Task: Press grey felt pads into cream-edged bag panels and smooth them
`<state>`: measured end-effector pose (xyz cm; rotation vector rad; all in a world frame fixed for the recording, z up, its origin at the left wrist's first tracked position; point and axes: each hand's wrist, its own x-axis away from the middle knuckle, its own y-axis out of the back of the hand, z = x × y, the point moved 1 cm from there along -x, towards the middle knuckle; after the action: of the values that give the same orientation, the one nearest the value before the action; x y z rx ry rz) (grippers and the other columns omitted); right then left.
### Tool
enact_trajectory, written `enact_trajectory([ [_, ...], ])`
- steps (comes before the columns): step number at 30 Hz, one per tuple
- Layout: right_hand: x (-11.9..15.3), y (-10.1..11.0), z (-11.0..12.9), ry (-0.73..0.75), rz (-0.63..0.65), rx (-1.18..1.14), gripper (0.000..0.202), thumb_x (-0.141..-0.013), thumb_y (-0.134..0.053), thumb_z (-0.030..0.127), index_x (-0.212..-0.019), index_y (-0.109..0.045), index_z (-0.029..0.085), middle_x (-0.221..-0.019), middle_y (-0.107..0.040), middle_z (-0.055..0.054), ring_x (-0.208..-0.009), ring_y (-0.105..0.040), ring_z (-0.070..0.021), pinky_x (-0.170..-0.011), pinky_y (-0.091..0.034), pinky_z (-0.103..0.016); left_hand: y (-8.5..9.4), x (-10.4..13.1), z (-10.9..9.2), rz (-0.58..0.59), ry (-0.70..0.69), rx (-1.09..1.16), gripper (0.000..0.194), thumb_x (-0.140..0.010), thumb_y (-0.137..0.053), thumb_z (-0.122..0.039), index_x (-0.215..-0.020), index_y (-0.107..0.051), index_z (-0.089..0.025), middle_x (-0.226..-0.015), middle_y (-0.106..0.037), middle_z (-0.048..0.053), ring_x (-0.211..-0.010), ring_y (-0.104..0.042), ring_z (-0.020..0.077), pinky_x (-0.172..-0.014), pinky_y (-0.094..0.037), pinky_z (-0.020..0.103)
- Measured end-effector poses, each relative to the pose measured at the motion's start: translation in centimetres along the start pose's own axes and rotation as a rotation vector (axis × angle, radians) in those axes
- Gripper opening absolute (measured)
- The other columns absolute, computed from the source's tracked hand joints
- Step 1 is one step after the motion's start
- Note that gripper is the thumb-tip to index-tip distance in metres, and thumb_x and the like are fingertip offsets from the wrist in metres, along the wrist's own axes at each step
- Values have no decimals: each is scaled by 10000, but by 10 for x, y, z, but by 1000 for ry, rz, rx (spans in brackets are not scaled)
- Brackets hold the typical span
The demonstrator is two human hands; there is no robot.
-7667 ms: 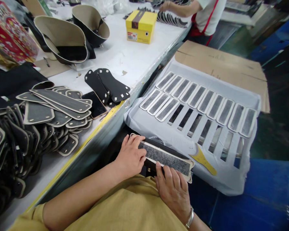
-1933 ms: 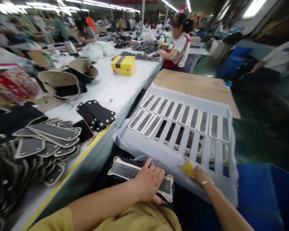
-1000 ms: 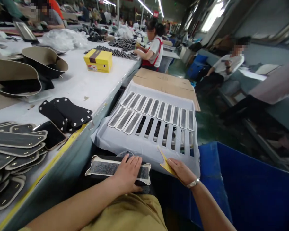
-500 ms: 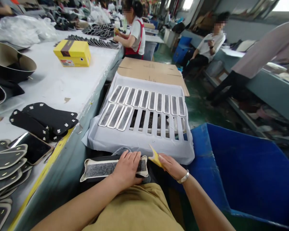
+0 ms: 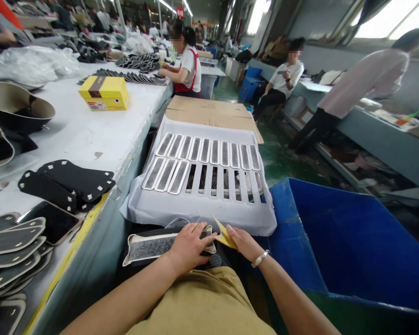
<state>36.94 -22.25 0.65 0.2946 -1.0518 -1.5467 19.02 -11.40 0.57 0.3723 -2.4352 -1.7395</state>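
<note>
A long grey piece with a cream border point(image 5: 150, 248) lies across my lap. My left hand point(image 5: 192, 244) rests over its right part, fingers pressed on it and hiding some of it. Just to the right, my right hand point(image 5: 241, 241) pinches a thin yellow pointed piece point(image 5: 226, 237), whose left edge comes close to my left fingertips. Beyond both hands stands a cloth-covered slotted frame point(image 5: 199, 209). One full row of bordered grey pieces point(image 5: 205, 151) lies on it, with several more point(image 5: 165, 175) at the left of the nearer row; open slots show beside these.
The white table point(image 5: 80, 135) on the left holds a yellow box point(image 5: 104, 93), black pieces point(image 5: 73, 179), a phone point(image 5: 49, 222) and stacked grey pieces point(image 5: 14, 239). A large blue bin point(image 5: 300, 242) stands right. Cardboard point(image 5: 209, 111) lies behind the frame; people are farther back.
The view has tilted up a little and turned slightly right. My left thumb and forefinger have spread toward the yellow piece, which has turned slightly in my right hand.
</note>
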Motion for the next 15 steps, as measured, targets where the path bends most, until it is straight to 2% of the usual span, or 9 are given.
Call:
enact_trajectory([
  [3, -1, 2, 11, 36, 0, 147, 531, -947, -178, 448, -893, -622, 160, -869, -669, -83, -783, -606, -181, -690, -424, -276, 2, 1, 2, 4, -10, 17, 666, -628, -705, -513, -1242, -511, -343, -1252, -482, 97, -1072, -501, 277, -923, -389, 416],
  [8, -4, 0, 23, 0, -35, 352, 461, -945, -252, 390, -846, -630, 146, -845, -678, -126, -774, -632, -204, -677, -412, -296, 1, 3, 8, -14, -55, 25, 692, -613, -707, -516, -1250, -500, -339, -1241, -484, 93, -1064, -503, 282, -907, -402, 409],
  [10, -4, 1, 29, -31, -64, 411, 487, -951, -224, 393, -836, -625, 142, -825, -678, -133, -765, -638, -211, -657, -412, -298, 0, 4, 10, -30, -64, 44, 779, -608, -710, -501, -1306, -432, -298, -1237, -493, 100, -1063, -505, 277, -908, -404, 403],
  [13, -5, 2, 39, -62, -108, 488, 517, -956, -186, 402, -822, -618, 150, -798, -680, -127, -772, -643, -216, -667, -416, -303, 0, 6, 12, -68, -39, 90, 979, -619, -700, -473, -1410, -206, -177, -1181, -539, 113, -1030, -522, 255, -903, -412, 383],
  [15, -6, 3, 46, -75, -129, 534, 529, -957, -171, 413, -822, -615, 159, -791, -681, -120, -779, -643, -216, -690, -419, -309, -2, 9, 12, -98, 34, 70, 997, -623, -684, -507, -1398, -196, -112, -1188, -538, 145, -1058, -509, 274, -936, -387, 404],
])
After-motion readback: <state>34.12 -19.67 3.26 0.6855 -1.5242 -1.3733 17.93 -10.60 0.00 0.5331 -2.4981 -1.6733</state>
